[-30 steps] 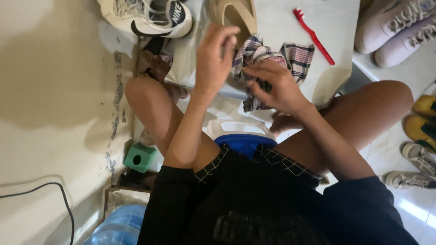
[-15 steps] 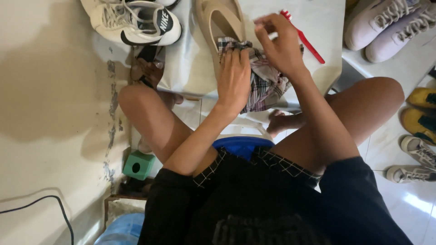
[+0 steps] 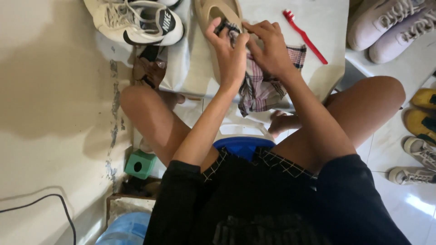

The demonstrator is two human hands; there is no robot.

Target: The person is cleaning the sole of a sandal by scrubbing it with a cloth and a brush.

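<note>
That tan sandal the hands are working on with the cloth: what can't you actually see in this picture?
- Tan sandal, head view: toe end cut off by the top edge, middle hidden by the left hand and right hand.
- Plaid cloth: the part under both hands is hidden.
- Contact between cloth and sandal: covered by the fingers.
- Pale sneakers: cut off by the top edge.

place: home floor corner | tiled floor (image 3: 422, 204) | worn shoes (image 3: 136, 20) scattered around

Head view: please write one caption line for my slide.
Both hands, left hand and right hand, press a checked cloth onto a beige slipper beside a red brush.
</note>
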